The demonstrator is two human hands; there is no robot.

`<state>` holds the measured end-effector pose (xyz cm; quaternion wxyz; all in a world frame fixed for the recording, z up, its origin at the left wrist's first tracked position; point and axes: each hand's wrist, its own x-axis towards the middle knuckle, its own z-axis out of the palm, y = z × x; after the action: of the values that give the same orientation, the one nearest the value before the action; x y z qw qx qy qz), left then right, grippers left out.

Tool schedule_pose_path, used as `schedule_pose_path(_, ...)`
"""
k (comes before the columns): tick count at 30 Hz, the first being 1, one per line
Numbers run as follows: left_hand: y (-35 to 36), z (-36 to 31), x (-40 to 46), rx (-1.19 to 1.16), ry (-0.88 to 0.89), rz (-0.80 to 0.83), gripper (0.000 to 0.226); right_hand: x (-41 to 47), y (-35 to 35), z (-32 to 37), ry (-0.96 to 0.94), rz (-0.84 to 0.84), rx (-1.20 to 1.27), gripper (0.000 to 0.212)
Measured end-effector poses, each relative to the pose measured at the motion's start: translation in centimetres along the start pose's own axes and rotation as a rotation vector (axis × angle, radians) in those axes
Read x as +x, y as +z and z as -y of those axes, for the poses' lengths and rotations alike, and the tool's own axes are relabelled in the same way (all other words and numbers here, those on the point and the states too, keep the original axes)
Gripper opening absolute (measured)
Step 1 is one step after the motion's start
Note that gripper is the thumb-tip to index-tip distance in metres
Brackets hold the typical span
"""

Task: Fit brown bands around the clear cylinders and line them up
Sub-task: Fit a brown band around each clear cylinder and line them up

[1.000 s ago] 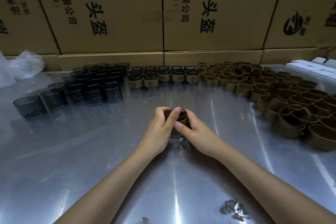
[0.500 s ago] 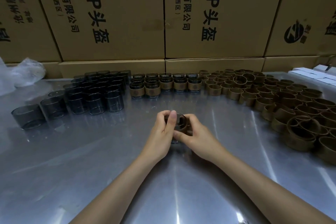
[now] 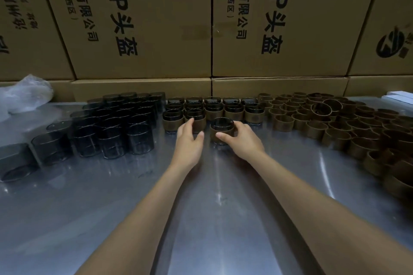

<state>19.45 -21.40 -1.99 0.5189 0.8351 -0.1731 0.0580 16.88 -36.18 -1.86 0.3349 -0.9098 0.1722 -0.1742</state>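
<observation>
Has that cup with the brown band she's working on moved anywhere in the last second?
Yes. The banded cylinder, gripped by the right hand, has gone away from the person, up to the front of the finished rows.

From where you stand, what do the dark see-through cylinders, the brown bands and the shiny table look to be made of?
Dark see-through cylinders: smoky glass or clear plastic, glossy; bright rim glints, the table shows through.
Brown bands: matte, perhaps leather-like or cork; dull surface, no glints.
Shiny table: likely brushed steel; streaky reflections.

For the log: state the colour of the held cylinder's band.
Brown band, head view.
</observation>
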Motion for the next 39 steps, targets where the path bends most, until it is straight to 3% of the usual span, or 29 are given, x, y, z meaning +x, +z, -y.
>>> schedule_pose_path(6,0.2,1.1,2.7,0.134,0.014,-0.008,0.071,3.4,1.2,0.0,0.062,-0.017,-0.147,0.071)
schedule_pose_path(16,0.9,1.7,3.3,0.259,0.003,-0.014,0.074,3.5,3.4,1.2,0.014,-0.181,-0.485,0.064)
schedule_pose_path(22,0.7,1.8,3.3,0.200,0.024,-0.023,0.075,3.1,3.2,1.6,0.050,-0.155,-0.505,0.065)
schedule_pose_path(26,0.2,1.5,2.9,0.073,0.030,-0.064,0.067,1.1,2.5,2.0,0.078,-0.150,-0.396,0.054)
schedule_pose_path(30,-0.5,0.8,1.2,0.010,0.037,-0.083,0.051,-3.5,1.6,2.3,-0.117,-0.076,-0.456,0.044)
schedule_pose_path(34,-1.3,0.5,-3.1,0.187,0.092,-0.026,0.040,-8.4,0.4,1.8,-0.245,0.062,-0.423,0.039)
schedule_pose_path(39,-5.0,1.3,-10.6,0.421,0.403,0.079,0.027,-13.5,-1.6,0.4,-0.348,0.080,-0.374,0.039)
